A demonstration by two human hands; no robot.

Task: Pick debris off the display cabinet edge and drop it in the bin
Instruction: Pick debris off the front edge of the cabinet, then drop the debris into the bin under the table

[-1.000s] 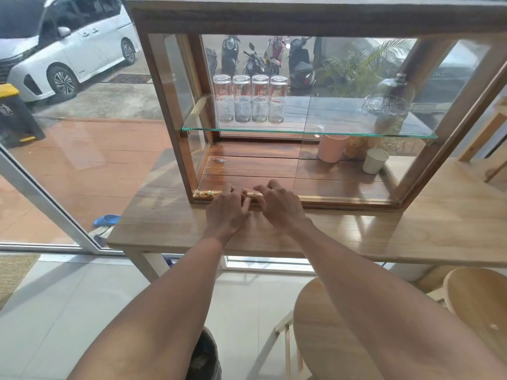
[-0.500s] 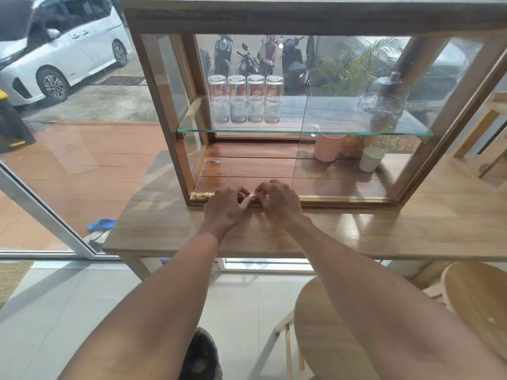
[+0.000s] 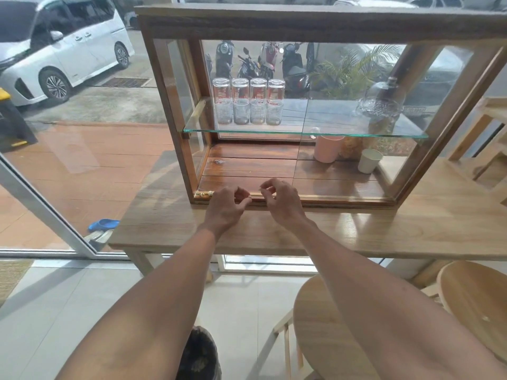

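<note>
The wooden display cabinet (image 3: 164, 86) stands on a wooden counter, and both my hands are at its lower front edge (image 3: 329, 200). My left hand (image 3: 226, 209) has thumb and forefinger pinched together, with a small pale bit of debris (image 3: 249, 197) at their tips. My right hand (image 3: 281, 201) hovers just right of it with its fingers curled into a pinch; anything between them is too small to see. The dark bin (image 3: 200, 355) stands on the floor below my left forearm, partly hidden by it.
A brass hinge (image 3: 203, 193) sits at the cabinet's lower left corner. Several glasses (image 3: 248, 102) stand on the glass shelf, with a pink cup (image 3: 327, 148) and a pale cup (image 3: 369, 161) below. Round wooden stools (image 3: 477, 303) stand at right. The counter edge (image 3: 384, 252) runs across.
My hands have moved apart and lifted slightly off the cabinet edge, with the fingers drawn into pinches. The camera view has shifted a little.
</note>
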